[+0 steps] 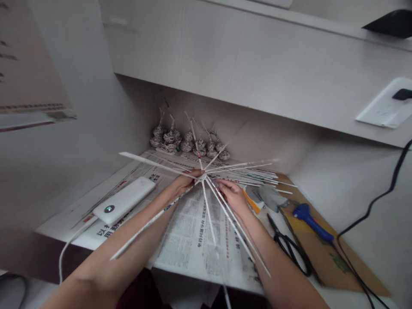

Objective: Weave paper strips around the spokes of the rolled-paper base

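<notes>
Thin rolled paper sticks (157, 165) spread out like spokes from a small flat hub (201, 177), held above a newspaper-covered table. My left hand (188, 181) is closed on the hub, with fingers partly hidden behind the spokes. To its right, my right hand (234, 196) has its fingers bent together at a stick close to the hub; spokes pass in front of that wrist and partly cover the grip. Some spokes point down toward me, others away to the back and sides.
Several woven paper gourds (169, 139) stand at the back wall. More paper sticks (257, 175) lie behind the hands. A white power bank (128, 197) with a cable is at left. Black-handled scissors (289, 246), a blue glue gun (312, 223) and cardboard (347, 262) lie at right. A drawer panel (244, 60) overhangs the back.
</notes>
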`<state>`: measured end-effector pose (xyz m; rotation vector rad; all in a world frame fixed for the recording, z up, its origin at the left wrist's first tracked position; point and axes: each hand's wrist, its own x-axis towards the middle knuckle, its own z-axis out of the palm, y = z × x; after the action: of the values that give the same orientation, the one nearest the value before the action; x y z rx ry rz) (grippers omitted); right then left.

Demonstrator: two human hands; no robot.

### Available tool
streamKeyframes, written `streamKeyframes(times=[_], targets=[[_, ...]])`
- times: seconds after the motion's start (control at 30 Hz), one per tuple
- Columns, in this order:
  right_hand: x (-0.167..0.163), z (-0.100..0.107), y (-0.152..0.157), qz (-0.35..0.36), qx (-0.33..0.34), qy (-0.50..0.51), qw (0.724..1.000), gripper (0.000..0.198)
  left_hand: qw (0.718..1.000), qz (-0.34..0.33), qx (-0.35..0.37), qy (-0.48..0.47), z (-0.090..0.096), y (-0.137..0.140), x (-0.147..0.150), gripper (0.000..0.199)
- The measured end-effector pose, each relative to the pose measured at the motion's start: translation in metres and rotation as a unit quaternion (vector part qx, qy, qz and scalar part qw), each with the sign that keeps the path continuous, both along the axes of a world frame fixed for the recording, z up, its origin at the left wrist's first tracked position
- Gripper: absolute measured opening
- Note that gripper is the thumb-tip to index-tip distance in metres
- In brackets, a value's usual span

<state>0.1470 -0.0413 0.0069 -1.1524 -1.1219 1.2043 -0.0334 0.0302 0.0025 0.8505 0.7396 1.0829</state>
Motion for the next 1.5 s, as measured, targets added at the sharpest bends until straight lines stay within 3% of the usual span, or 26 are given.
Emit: streamKeyframes(times=[0.13,0.3,0.37,0.43,0.53,0.63,0.73,0.9,1.07,1.33,1.5], targets=[[0.003,0.004,-0.005,0.116,-0.102,0.074,0.985,0.031,0.995,0.047,-0.052,-0.076,0.003,0.003,0.004,0.016],[0.011,0.016,-0.009,0.239,-0.1,0.238,0.936,0.045,0.981,0.08,-0.082,-0.155,0.004,-0.004,0.016,0.014],[0.016,0.02,-0.005,0.214,-0.085,0.306,0.924,0.043,0.976,0.085,-0.087,-0.179,0.003,-0.009,0.021,0.013],[0.018,0.02,-0.001,0.14,-0.064,0.346,0.925,0.033,0.973,0.087,-0.09,-0.193,0.003,-0.013,0.024,0.012],[0.013,0.014,0.002,0.054,-0.056,0.301,0.95,0.018,0.975,0.063,-0.083,-0.197,0.004,-0.02,0.03,0.01],[0.001,0.002,0.0,0.081,-0.032,0.18,0.98,0.035,0.979,0.035,-0.077,-0.183,0.003,-0.026,0.036,0.01],[-0.006,-0.006,-0.001,0.087,-0.009,0.135,0.987,0.046,0.982,0.042,-0.08,-0.166,0.003,-0.029,0.039,0.012],[0.003,-0.008,0.005,0.076,-0.036,0.196,0.977,0.028,0.986,0.04,-0.085,-0.14,0.004,-0.031,0.04,0.009],[0.004,-0.006,0.006,0.063,-0.113,0.233,0.964,0.03,0.991,0.045,-0.089,-0.095,0.006,-0.037,0.044,0.007],[-0.008,-0.011,0.007,-0.007,-0.081,0.209,0.974,0.034,0.997,-0.024,-0.067,-0.013,-0.004,-0.04,0.05,0.009],[-0.011,-0.011,0.007,-0.057,-0.063,0.2,0.976,0.033,0.999,-0.03,-0.032,0.027,-0.007,-0.041,0.051,0.017]])
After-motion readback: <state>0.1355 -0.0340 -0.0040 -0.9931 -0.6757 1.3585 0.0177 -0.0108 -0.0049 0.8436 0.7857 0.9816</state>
